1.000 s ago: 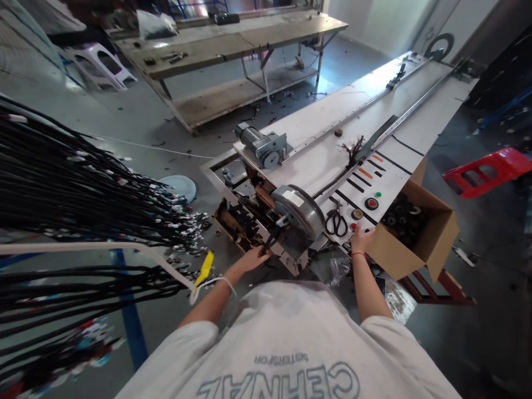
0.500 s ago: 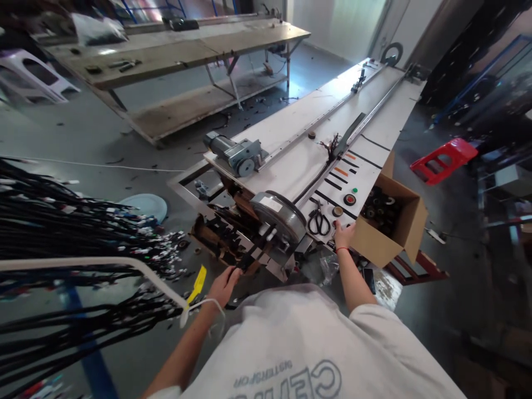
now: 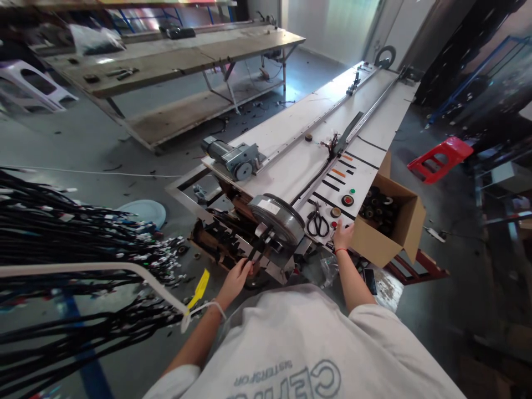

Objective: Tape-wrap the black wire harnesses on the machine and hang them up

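Observation:
My left hand (image 3: pixel 235 280) is closed on the end of a black wire harness (image 3: pixel 256 248), which runs up beside the round wheel-like head (image 3: pixel 277 219) of the bench machine. My right hand (image 3: pixel 343 236) rests at the near corner of the white bench (image 3: pixel 266 138), fingers apart and holding nothing. Its thumb is close to a small red button (image 3: pixel 333 224); whether they touch I cannot tell. Black-handled scissors (image 3: pixel 318 223) and a tape roll (image 3: pixel 335 211) lie beside that hand. Farther along the bench, the harness's branched wires (image 3: pixel 332 145) lie near a metal rail.
An open cardboard box (image 3: pixel 380 238) of black tape rolls stands against the bench's right side. At left, many black harnesses (image 3: pixel 83 221) hang by a white-covered bar (image 3: pixel 103 267). A motor (image 3: pixel 230 156) sits on the bench's left edge. A red stool (image 3: pixel 441 159) is at right.
My left hand has moved a little to the right and up, toward the machine head, with the black wire harness still in it. The right hand has stayed at the bench corner.

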The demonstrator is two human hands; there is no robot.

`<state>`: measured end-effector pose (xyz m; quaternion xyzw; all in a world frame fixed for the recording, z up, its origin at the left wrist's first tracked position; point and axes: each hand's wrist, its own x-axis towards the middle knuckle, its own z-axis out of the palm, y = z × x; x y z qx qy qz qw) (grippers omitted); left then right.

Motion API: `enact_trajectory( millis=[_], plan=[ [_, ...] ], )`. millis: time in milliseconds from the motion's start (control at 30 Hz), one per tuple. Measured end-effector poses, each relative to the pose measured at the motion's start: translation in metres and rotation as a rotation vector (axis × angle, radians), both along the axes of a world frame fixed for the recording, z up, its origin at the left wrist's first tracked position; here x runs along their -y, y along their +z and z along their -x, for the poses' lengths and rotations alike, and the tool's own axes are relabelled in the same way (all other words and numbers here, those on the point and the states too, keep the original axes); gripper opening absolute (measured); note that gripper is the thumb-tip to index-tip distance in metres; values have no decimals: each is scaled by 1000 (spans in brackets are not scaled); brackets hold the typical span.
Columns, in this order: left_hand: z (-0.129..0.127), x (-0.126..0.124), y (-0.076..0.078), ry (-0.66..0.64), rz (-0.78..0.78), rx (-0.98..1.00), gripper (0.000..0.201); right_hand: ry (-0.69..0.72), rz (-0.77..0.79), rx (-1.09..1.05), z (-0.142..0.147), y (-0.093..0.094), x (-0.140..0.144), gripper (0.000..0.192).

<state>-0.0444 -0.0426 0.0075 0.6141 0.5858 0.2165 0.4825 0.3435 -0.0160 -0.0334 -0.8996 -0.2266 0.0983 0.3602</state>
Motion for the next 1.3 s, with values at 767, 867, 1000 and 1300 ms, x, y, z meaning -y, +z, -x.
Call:
enact_trajectory(
  millis=[767, 867, 1000, 1300],
  plan=[
    [-56, -94, 37, -368, 9, -171, 37, 1171, -294, -389, 133, 123, -125, 71],
    [-59, -89, 46, -386, -140, -399, 33, 928, -223, -225, 99, 95, -74, 59],
    [-47, -103, 63, -274, -196, -527, 33, 557, 280, 185, 55, 60, -16, 52],
    [-21, -132, 88, -195, -177, -379, 42, 559, 543, 219, 49, 57, 9, 31]
  ],
)
